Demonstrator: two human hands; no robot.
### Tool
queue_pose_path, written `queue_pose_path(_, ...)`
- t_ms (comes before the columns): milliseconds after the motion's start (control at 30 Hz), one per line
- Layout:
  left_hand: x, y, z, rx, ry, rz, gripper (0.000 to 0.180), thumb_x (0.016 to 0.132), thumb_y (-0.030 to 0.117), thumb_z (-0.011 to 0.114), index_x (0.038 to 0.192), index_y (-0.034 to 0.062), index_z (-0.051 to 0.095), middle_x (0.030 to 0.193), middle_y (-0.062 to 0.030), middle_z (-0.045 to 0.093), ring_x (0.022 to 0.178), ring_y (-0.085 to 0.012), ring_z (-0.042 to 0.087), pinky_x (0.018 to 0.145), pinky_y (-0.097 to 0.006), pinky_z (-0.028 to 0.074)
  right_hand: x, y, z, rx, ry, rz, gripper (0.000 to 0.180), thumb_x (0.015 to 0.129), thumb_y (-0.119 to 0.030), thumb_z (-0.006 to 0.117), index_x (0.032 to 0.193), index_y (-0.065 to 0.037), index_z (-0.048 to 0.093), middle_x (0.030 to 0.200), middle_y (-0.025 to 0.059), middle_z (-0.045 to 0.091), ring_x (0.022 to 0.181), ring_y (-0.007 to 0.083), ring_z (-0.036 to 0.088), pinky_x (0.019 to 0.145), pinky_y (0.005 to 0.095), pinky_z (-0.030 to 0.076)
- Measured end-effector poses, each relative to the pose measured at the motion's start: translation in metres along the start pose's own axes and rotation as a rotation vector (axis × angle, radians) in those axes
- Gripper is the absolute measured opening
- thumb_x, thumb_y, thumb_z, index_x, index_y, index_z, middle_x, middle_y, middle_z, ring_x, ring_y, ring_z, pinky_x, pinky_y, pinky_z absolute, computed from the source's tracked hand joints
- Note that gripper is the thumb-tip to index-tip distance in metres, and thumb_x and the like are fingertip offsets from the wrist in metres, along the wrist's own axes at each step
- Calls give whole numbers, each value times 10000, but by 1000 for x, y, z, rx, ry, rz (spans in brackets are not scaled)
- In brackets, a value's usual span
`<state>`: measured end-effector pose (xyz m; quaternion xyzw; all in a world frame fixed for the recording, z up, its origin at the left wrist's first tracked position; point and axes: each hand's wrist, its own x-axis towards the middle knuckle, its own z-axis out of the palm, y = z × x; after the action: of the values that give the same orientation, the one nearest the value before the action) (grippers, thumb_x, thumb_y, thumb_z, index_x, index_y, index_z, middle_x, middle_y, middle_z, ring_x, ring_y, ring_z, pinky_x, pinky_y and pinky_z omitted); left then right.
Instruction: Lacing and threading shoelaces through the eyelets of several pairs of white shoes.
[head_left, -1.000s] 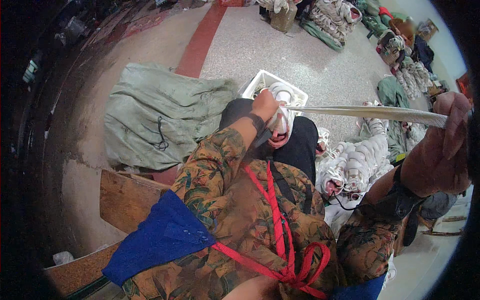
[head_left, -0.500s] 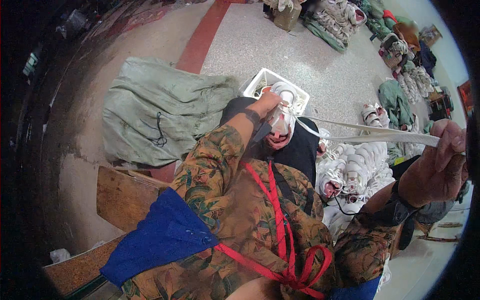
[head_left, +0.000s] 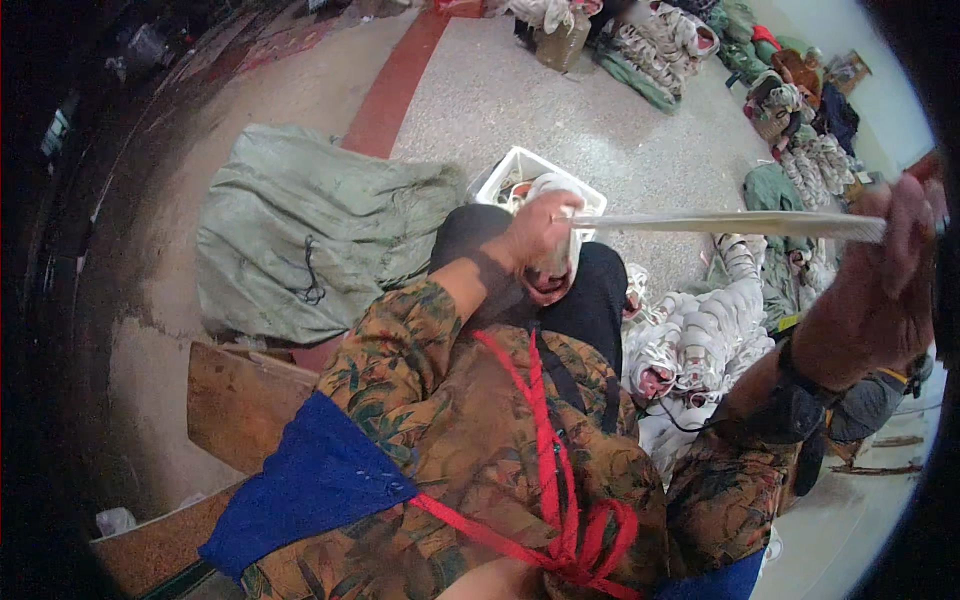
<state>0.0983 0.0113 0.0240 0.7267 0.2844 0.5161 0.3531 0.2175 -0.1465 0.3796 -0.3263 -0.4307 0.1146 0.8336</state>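
Note:
My left hand (head_left: 540, 235) is closed over the upper of a white sneaker (head_left: 553, 184) with a pinkish lining, which lies between my knees. From beside that hand a flat white shoelace (head_left: 720, 225) runs tight, out to the far right. There my right hand (head_left: 888, 275), raised and slightly blurred, grips its other end in closed fingers. Much of the sneaker's middle is hidden under my left hand. Just beyond it stands a white plastic basket (head_left: 590, 192) with shoe parts or laces inside, too small to tell.
Rows of white sneakers (head_left: 705, 345) fill the floor right of my legs. A grey-green sack (head_left: 330, 220) lies on the left, near a wooden board (head_left: 235, 400). Heaped shoes (head_left: 655, 50) and green sacks (head_left: 770, 195) stand farther off along the wall.
My left hand has turned over the sneaker and covers more of it. The lace, two separate slack strands before, is now drawn together and taut. My right hand has risen slightly.

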Motion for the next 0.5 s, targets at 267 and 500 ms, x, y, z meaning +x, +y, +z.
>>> queue_pose_path(267, -41, -7, 11, -344, -292, -329, 195, 803, 271, 570, 852, 88, 617, 734, -164, 585, 703, -275, 597, 630, -392, 464, -15, 89, 31, 78, -1671, 78, 193, 796, -111, 628, 932, 25, 626, 901, 153, 633, 793, 237, 609, 737, 320, 469)
queue_pose_path(500, -33, 15, 6, 314, -642, 137, 198, 758, 229, 537, 813, 62, 628, 683, -122, 601, 608, -288, 597, 573, -382, 479, -83, 338, -102, -879, -1118, 346, 239, 737, -146, 625, 908, 20, 634, 797, 191, 637, 766, 259, 623, 709, 364, 482)
